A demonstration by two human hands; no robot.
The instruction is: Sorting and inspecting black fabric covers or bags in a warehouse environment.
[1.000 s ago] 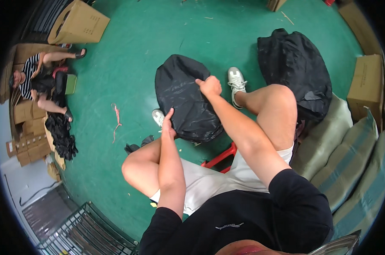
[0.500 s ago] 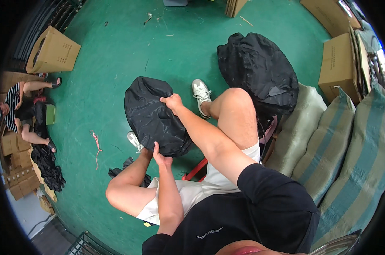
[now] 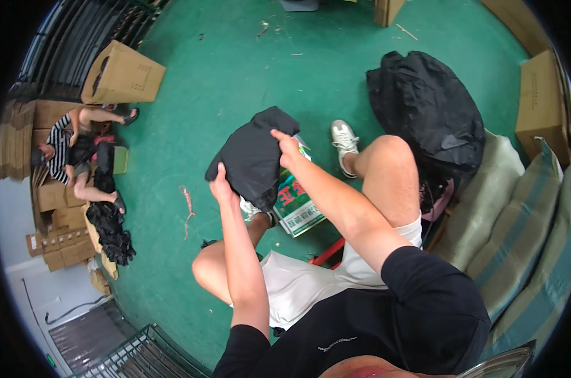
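Note:
Between my two hands hangs a piece of black cloth (image 3: 251, 154), folded into a rough bundle and raised above the floor between my knees. My left hand (image 3: 222, 186) grips its near left edge, thumb up. My right hand (image 3: 287, 150) closes on its right side. Underneath, partly covered by the cloth, lies a green and white printed package (image 3: 299, 205) beside my shoe. To the right of my right foot sits a large black cloth bundle (image 3: 424, 110), bulging and wrinkled.
Woven sacks (image 3: 519, 233) stand along my right, with a cardboard box (image 3: 541, 104) behind them. A red bar (image 3: 328, 253) shows near my lap. Pinkish string (image 3: 188, 211) lies on the green floor. At the far left another person (image 3: 77, 151) sits near boxes and black cloth (image 3: 109, 233).
The cloth has been lifted and its shape has changed from rounded to folded, with both hands still on it. The printed package beneath has come into sight. The view has swung left.

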